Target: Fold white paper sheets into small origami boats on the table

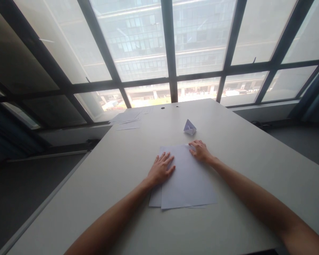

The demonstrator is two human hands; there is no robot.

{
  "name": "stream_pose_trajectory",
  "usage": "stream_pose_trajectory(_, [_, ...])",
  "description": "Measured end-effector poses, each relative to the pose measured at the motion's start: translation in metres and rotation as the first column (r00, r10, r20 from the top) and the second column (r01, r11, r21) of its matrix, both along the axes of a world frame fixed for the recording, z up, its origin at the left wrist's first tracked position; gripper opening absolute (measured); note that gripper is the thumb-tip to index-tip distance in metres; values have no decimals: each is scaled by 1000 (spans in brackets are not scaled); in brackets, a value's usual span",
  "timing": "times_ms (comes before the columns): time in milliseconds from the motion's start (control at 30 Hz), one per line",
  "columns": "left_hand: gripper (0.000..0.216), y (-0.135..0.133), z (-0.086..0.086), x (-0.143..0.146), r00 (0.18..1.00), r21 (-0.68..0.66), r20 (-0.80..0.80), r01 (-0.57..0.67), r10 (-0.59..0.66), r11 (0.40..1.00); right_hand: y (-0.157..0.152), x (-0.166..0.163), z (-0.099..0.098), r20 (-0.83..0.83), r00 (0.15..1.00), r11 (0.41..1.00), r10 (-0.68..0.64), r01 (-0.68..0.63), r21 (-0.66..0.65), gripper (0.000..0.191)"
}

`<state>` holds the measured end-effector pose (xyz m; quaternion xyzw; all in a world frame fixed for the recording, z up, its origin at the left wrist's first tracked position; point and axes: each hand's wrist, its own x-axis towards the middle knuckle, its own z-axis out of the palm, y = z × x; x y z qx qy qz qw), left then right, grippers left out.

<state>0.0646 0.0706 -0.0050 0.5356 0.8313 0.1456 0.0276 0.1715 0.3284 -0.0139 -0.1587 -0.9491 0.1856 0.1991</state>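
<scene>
A few white sheets of paper (190,187) lie in a loose, slightly fanned stack on the table in front of me. My left hand (162,168) rests flat on the left part of the top sheet, fingers spread. At the stack's upper right corner is my right hand (200,150), its fingertips touching the paper's edge and its thumb apart from the fingers; it looks open. Just beyond the right hand stands a folded paper boat (189,127), which neither hand touches.
The long white table (117,166) reaches towards the windows (140,42). More loose paper sheets (129,117) lie at its far left edge. Two dark cable holes sit near the far end. Blue curtains (5,127) hang at both sides.
</scene>
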Motion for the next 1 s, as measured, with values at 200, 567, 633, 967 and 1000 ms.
stream_pose_trajectory(200, [55, -3, 0, -3, 999, 21, 23, 29, -30, 999, 7, -3, -2, -264, 959, 951, 106, -175, -253, 36])
stream_pose_trajectory(567, [57, -2, -5, -10, 999, 56, 37, 31, -33, 998, 20, -1, 4, -193, 978, 847, -78, -38, -530, 42])
stream_pose_trajectory(633, [59, -3, -5, -12, 997, 106, 73, 10, -18, 994, 19, -1, 3, -199, 973, 863, -121, 3, -506, 34])
stream_pose_trajectory(967, [45, -10, 7, -16, 999, 163, -37, 11, -5, 987, 25, 2, 0, -277, 881, 837, -383, 203, -508, 27])
stream_pose_trajectory(1000, [41, -10, 8, -16, 997, 149, -72, -3, 13, 989, 25, 3, 0, -287, 870, 833, -401, 216, -510, 28])
